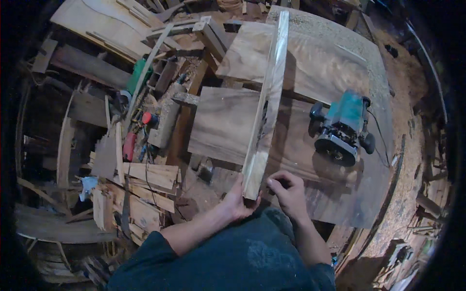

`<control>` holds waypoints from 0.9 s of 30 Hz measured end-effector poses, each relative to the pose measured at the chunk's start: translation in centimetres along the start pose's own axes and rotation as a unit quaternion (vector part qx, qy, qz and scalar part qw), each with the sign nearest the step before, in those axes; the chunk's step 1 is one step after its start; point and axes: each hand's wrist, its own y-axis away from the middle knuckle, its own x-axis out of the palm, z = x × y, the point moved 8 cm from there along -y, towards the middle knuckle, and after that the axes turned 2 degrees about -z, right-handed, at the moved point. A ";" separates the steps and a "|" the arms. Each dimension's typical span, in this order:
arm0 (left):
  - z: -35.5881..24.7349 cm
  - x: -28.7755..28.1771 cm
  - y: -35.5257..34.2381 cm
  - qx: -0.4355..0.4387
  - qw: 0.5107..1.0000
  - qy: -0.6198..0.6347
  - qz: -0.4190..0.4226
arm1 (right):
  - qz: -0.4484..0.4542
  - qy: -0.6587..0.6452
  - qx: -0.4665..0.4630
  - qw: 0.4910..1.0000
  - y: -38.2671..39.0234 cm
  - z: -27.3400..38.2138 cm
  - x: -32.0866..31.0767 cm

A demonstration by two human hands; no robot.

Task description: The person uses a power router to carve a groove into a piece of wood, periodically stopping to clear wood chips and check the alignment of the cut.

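A long squared wooden beam (274, 87) points away from me above the worktop, with a dark flaw along part of its side. My left hand (238, 202) is closed around its near end, the thumb on the left face and fingertips showing under the end. Just right of that end, my right hand (290, 193) is curled with thumb and forefinger close together. Whether anything small sits in that pinch I cannot make out. Wide brown boards (221, 123) lie beneath the beam. To the right, a teal router (345, 123) rests on the boards with its base facing me.
A large worktop (376, 184) carries the boards, with sawdust at its far end. The router's black cord (381, 133) trails along the right. On the left are a red-capped can (148, 118), a red tool (129, 146), offcuts (150, 186) and a green object (138, 75).
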 end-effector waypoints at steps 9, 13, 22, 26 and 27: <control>-1.2 0.3 1.7 -0.099 0.966 -0.139 0.193 | 0.030 0.013 0.072 0.997 -1.7 0.6 3.3; -2.2 0.1 2.7 -0.115 0.970 -0.151 0.153 | 0.033 0.050 0.079 0.995 -2.0 1.2 4.3; -13.7 1.7 7.7 0.329 0.752 -0.571 -0.006 | 0.033 0.137 0.109 0.984 -2.2 1.6 4.9; -12.3 5.4 9.9 0.289 0.826 -0.468 0.127 | 0.019 0.097 0.147 0.984 -1.7 1.8 5.1; -12.3 5.9 9.7 0.292 0.809 -0.492 0.136 | 0.015 0.092 0.157 0.983 -1.8 1.7 5.1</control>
